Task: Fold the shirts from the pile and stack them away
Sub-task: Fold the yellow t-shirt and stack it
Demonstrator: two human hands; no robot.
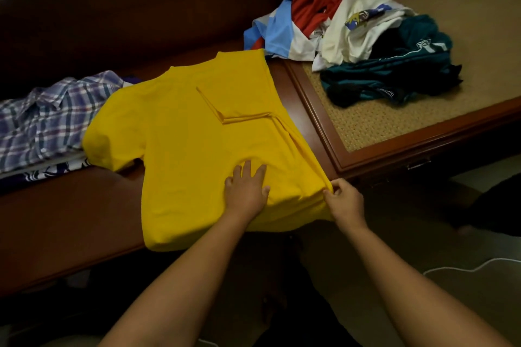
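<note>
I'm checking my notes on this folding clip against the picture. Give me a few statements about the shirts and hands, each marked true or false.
1. The left hand lies flat on the yellow shirt. True.
2. The right hand rests idle on the woven mat. False: it pinches the yellow shirt's edge at its right side.
3. A plaid shirt lies to the left of the yellow shirt. True.
4. The unfolded pile sits on the floor. False: it lies on the bench, beyond and to the right of the yellow shirt.
5. The yellow shirt's right sleeve is folded inward. True.
</note>
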